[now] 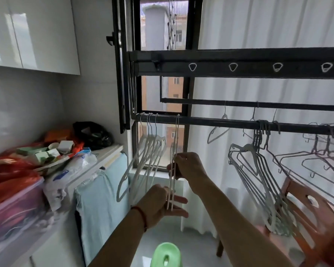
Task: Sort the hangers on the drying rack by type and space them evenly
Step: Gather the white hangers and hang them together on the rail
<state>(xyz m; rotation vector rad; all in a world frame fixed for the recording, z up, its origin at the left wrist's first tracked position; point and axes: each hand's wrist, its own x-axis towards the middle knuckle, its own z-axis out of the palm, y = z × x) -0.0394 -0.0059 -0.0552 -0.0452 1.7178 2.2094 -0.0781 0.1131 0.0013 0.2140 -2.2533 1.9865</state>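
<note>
Balcony drying rack (229,123), both hands (189,166) seemingly pinching one white hanger (173,170)

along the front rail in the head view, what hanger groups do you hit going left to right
cluster of white hangers → single white hanger gripped by both the left hand and the right hand → bunched grey-white hangers → dark wire hangers

I see soft daylight coming through the window (163,26) at twelve o'clock and glowing through the white curtain (268,22) at two. The glossy cabinet (31,31) at ten shows pale glare. Edges bow with wide-angle distortion, and clutter at nine is smeared and soft.
</note>
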